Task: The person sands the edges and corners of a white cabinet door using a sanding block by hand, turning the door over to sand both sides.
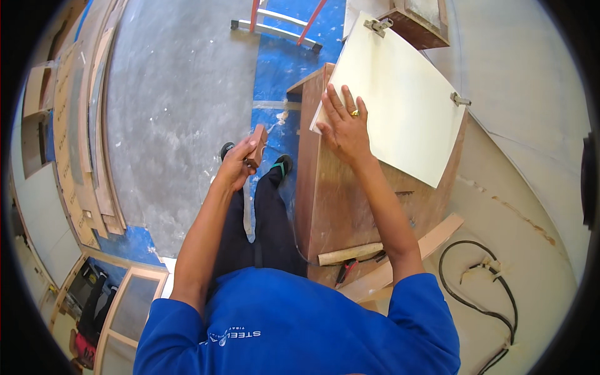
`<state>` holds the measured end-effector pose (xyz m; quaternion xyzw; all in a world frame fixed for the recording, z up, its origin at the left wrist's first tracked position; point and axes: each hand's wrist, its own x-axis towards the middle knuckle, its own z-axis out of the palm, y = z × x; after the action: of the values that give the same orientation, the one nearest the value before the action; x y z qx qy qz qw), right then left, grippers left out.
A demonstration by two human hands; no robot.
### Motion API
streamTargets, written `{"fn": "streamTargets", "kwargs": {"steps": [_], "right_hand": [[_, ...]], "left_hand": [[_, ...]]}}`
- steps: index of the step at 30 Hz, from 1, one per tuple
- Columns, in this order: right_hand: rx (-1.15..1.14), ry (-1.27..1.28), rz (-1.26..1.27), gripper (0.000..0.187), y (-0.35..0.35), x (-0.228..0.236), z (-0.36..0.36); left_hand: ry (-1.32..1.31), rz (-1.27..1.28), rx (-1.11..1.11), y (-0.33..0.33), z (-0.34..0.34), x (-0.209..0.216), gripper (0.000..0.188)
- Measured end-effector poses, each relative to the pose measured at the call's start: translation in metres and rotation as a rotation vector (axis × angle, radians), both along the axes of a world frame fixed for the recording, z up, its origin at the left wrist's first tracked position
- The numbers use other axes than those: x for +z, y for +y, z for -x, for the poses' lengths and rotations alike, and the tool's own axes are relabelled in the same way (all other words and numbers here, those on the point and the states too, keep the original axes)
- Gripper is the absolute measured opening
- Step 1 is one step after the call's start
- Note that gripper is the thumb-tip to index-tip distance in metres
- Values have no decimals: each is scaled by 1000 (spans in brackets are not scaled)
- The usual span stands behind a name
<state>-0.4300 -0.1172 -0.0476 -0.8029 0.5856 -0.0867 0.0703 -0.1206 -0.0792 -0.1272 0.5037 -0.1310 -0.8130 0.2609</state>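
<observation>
My left hand (235,164) is closed round a small reddish-brown rectangular block (259,145), held in the air above my legs. To its right, a white cabinet door (400,100) with metal hinges (379,26) along its far edge lies at a slant on a brown wooden cabinet (344,194). My right hand (345,128) rests on the door's left part, palm down, with fingers spread and a ring on one of them. The fingertips lie near the door's left edge.
A stepladder (278,25) stands at the far side on blue floor sheeting (281,69). Long boards (94,125) lean at the left. Red-handled pliers (345,272) and a wood strip (350,253) lie on the cabinet's near end. A black cable (475,309) curls at the right.
</observation>
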Motion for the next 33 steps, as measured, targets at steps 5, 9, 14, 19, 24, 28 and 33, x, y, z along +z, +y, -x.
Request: {"fn": "streamTargets", "kwargs": {"steps": [5, 9, 14, 19, 24, 28, 33], "right_hand": [[-77, -392, 131, 36, -17, -4, 29], [-183, -522, 262, 27, -24, 1, 48], [95, -193, -23, 44, 23, 8, 6], [102, -105, 68, 53, 43, 1, 0], [105, -189, 85, 48, 44, 0, 3], [88, -187, 100, 44, 47, 2, 1], [116, -150, 105, 44, 46, -2, 3]], "left_hand": [[-168, 283, -63, -14, 40, 63, 67], [352, -41, 564, -31, 69, 94, 64], [696, -48, 286, -37, 37, 38, 53], [511, -6, 330, -18, 22, 18, 56], [260, -101, 143, -9, 2, -13, 53], [-44, -7, 155, -8, 30, 24, 54], [-62, 183, 40, -19, 41, 63, 60]]}}
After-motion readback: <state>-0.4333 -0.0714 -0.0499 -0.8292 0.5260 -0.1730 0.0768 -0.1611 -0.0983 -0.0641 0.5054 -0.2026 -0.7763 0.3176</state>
